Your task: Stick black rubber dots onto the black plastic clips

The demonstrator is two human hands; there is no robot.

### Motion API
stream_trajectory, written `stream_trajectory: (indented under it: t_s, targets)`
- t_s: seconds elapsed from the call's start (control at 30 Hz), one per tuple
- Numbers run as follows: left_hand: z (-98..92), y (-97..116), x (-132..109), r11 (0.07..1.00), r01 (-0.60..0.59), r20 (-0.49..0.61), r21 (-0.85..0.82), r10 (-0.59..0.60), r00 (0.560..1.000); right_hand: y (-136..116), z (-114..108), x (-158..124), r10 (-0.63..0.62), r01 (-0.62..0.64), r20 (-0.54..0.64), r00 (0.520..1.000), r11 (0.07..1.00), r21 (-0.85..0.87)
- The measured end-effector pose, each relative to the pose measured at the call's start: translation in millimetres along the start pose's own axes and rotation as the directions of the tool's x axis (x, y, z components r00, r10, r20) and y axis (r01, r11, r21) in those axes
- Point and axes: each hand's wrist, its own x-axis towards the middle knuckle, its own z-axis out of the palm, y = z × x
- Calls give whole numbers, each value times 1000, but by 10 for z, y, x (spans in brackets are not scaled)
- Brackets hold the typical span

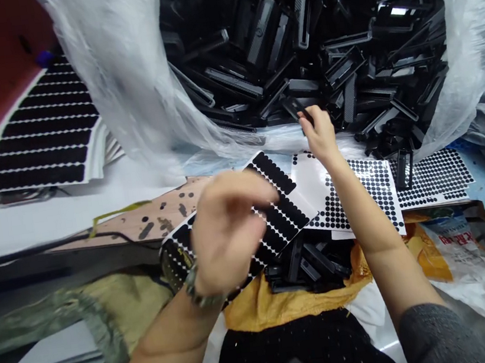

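My right hand (pixel 319 133) is closed on a slim black plastic part (pixel 294 108) at the near edge of a large heap of similar black parts (pixel 263 36). My left hand (pixel 230 225) is smeared by motion above a sheet of black stickers (pixel 285 214); its fingers curve toward the thumb, and I cannot make out whether anything is between them. Under my right forearm lies a white sheet with round black dots (pixel 360 190), part of its dots gone. More black parts (pixel 311 264) sit in a yellow woven sack (pixel 286 307) close to my lap.
Clear plastic lining (pixel 130 71) surrounds the heap. A stack of black sticker sheets (pixel 39 131) stands at the left. Another dotted sheet (pixel 434 177) lies at the right, with a black part (pixel 403 169) on it. A dark cable (pixel 54 246) runs along the left table edge.
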Motion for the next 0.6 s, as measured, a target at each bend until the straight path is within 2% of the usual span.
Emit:
stream_trajectory:
  t_s: [0.03,0.07,0.1,0.17,0.2,0.27,0.33,0.37,0.47,0.6]
  targets:
    - [46,-143,165,999,38,0,-18,-38,999,-48,-12,-95,31,-35,26,999,980,195]
    - [85,-286,309,995,90,-3,-48,-90,996,-96,-15,-196,51,-82,91,994,922,378]
    - [119,-422,422,978,184,54,-95,-180,982,-142,-12,-295,52,-140,182,982,844,517]
    - [177,-645,546,903,372,181,-217,-337,924,-199,6,-460,27,-251,338,941,727,640]
    - [196,-723,561,865,428,209,-260,-383,900,-202,16,-516,32,-285,376,926,714,640]
    - [207,-807,531,826,462,162,-323,-432,887,-152,38,-577,108,-287,345,933,800,526]
    - [172,-819,468,822,445,54,-356,-457,888,-52,72,-593,195,-252,231,953,934,254]
    - [141,-809,435,820,439,13,-367,-467,884,1,99,-594,219,-238,180,959,967,90]
    - [46,-770,346,810,447,3,-378,-482,876,108,221,-594,257,-217,136,957,942,-255]
    - [7,-755,246,790,498,74,-358,-508,858,138,382,-549,296,-228,134,946,897,-378]
